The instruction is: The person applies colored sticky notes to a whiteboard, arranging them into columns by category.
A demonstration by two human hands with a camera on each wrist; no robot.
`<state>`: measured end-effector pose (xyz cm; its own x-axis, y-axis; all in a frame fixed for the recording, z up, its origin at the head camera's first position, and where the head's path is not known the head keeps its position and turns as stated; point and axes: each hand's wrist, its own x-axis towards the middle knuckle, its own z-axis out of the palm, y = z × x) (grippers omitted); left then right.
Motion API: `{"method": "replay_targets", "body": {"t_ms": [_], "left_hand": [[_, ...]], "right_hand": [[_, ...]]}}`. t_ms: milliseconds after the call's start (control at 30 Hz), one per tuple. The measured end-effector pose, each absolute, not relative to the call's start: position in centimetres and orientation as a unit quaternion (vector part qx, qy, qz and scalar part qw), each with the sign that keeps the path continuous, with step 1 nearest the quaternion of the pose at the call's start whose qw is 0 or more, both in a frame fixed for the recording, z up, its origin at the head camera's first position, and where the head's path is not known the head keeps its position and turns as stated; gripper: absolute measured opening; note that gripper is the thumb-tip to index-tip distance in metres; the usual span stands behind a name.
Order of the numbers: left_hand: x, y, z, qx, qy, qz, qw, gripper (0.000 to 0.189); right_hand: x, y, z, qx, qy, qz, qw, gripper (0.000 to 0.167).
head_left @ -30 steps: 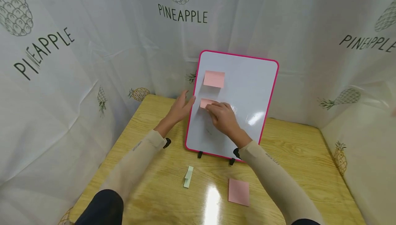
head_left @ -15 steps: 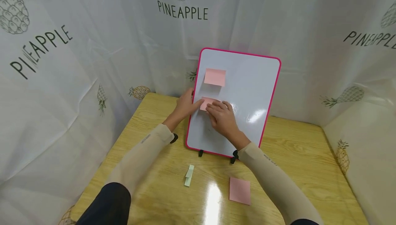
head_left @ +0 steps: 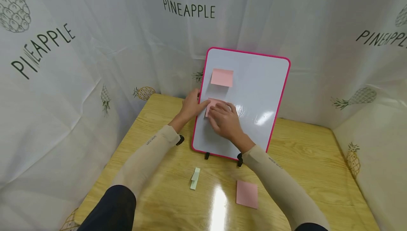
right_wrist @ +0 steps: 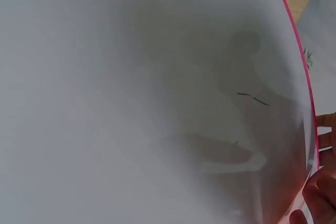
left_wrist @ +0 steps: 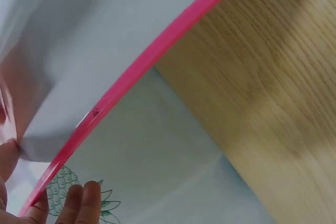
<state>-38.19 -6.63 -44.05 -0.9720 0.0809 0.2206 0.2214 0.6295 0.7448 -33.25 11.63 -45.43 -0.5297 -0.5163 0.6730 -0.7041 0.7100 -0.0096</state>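
Observation:
A white board (head_left: pixel 260 86) with a pink rim stands tilted back on black feet. My left hand (head_left: pixel 192 104) grips its left edge, with the thumb in front, at the left side of a pink sticky note (head_left: pixel 210 108). In the left wrist view, fingers (left_wrist: pixel 86 203) show beyond the pink rim (left_wrist: pixel 121 85). My right hand (head_left: pixel 227 121) lies over the right part of that note, its fingers pressing there and covering much of it. Above, another pink sticky note (head_left: pixel 222 77) sticks to the board, its lower edge lifted.
On the wooden table (head_left: pixel 305 153) lie a pink sticky note pad (head_left: pixel 247 194) at the front right and pale green sticky strips (head_left: pixel 195 178) in front of the board. A white sheet (head_left: pixel 143 54) printed with pineapples hangs behind and at both sides.
My left hand has moved right from beside the board to grip its edge, thumb by the lower note. The right fingers have spread over the note, and more of its left part shows.

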Motion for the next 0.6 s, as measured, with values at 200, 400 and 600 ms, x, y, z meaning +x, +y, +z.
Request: {"method": "replay_targets", "body": {"t_ms": [200, 400, 600], "left_hand": [[-38.4, -6.7, -44.0, -0.08, -0.908, -0.402, 0.088, 0.044], [-38.4, -6.7, -43.7, -0.083, -0.911, -0.393, 0.09, 0.038], [-38.4, -6.9, -43.4, -0.084, -0.914, -0.387, 0.087, 0.035]], "right_hand": [[-33.4, 10.6, -45.0, 0.382, -0.848, 0.16, 0.332, 0.056], [-33.6, 10.3, -44.8, 0.366, -0.891, 0.118, 0.242, 0.076], [-33.8, 10.7, -45.1, 0.361, -0.912, 0.064, 0.184, 0.081]]}}
